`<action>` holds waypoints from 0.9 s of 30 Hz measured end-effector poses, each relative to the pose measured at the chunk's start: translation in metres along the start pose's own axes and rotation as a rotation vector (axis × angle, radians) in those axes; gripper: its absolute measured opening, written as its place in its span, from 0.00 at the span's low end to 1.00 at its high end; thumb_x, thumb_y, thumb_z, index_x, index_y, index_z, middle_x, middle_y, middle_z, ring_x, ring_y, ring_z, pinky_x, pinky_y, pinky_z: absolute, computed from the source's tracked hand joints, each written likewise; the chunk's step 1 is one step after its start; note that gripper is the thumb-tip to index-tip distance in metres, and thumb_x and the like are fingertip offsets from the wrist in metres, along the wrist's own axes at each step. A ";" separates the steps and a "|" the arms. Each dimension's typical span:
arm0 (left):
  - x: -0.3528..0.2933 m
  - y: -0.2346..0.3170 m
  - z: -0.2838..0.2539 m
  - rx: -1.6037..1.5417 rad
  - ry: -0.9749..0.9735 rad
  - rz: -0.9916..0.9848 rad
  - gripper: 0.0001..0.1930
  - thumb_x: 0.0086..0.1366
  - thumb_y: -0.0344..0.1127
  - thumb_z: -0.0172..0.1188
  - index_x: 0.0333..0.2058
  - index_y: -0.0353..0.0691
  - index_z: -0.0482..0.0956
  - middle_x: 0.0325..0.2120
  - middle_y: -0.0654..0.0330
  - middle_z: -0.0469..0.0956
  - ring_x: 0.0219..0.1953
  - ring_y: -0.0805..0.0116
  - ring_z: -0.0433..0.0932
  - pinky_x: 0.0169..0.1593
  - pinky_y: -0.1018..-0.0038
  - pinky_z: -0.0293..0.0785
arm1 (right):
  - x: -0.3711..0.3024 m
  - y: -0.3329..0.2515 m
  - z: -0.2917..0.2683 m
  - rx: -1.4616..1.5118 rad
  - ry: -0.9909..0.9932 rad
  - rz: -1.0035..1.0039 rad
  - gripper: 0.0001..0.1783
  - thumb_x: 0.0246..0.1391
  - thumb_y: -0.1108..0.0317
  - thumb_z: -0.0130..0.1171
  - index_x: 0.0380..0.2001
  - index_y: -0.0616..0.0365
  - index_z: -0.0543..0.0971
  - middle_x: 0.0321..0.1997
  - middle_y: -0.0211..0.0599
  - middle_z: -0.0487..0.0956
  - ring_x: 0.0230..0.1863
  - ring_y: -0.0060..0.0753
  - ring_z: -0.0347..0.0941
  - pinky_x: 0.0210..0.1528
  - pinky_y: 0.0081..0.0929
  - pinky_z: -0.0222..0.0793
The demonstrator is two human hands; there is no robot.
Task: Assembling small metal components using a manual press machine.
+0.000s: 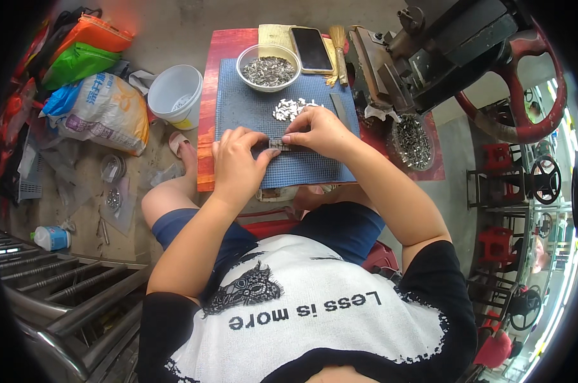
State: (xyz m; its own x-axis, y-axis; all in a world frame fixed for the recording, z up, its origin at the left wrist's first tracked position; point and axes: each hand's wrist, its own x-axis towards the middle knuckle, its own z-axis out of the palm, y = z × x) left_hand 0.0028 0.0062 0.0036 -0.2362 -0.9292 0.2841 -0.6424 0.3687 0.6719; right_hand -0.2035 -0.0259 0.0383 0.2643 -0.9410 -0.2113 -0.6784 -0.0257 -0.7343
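Observation:
A small grey metal block point(277, 144) with slots lies on the blue ribbed mat point(238, 105), between my two hands. My left hand point(237, 156) grips its left end, thumb at the near edge and fingers at the far side. The closed fingertips of my right hand point(318, 133) pinch at the block's right end; any tiny part between them is too small to make out. Just beyond is a loose pile of small white pieces point(291, 109). A clear plastic bowl point(240, 75) full of small dark metal parts stands behind the pile.
A phone point(311, 49), a straw brush point(337, 48) and a flat metal strip point(339, 110) lie at the back right. Beside the table stands a hand press point(455, 64) with a red wheel, near a tub of metal parts point(411, 143). A white bucket point(174, 96) and sacks occupy the left floor.

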 end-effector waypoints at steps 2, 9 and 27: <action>0.001 0.001 -0.001 -0.013 -0.017 -0.017 0.12 0.54 0.41 0.71 0.34 0.41 0.86 0.35 0.62 0.80 0.45 0.60 0.74 0.51 0.63 0.62 | -0.003 -0.001 -0.002 0.009 0.003 -0.003 0.11 0.48 0.65 0.72 0.32 0.61 0.87 0.31 0.40 0.83 0.35 0.31 0.77 0.40 0.29 0.72; 0.001 0.001 0.000 -0.019 -0.013 -0.010 0.11 0.53 0.41 0.71 0.33 0.43 0.85 0.34 0.65 0.80 0.44 0.61 0.74 0.50 0.63 0.60 | -0.003 -0.001 0.000 0.069 0.017 0.068 0.13 0.52 0.61 0.71 0.32 0.61 0.87 0.25 0.37 0.82 0.26 0.25 0.75 0.32 0.26 0.72; 0.000 -0.001 0.001 -0.024 0.021 0.027 0.10 0.52 0.39 0.71 0.32 0.43 0.85 0.33 0.65 0.80 0.42 0.61 0.74 0.48 0.63 0.60 | -0.016 0.011 -0.018 -0.202 0.071 -0.080 0.15 0.47 0.57 0.72 0.34 0.56 0.87 0.37 0.48 0.83 0.42 0.46 0.79 0.47 0.39 0.74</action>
State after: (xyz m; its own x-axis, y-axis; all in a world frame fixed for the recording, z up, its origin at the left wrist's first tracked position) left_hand 0.0024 0.0061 0.0025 -0.2374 -0.9185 0.3162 -0.6183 0.3939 0.6801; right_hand -0.2278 -0.0174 0.0454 0.2787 -0.9545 -0.1064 -0.7827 -0.1616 -0.6010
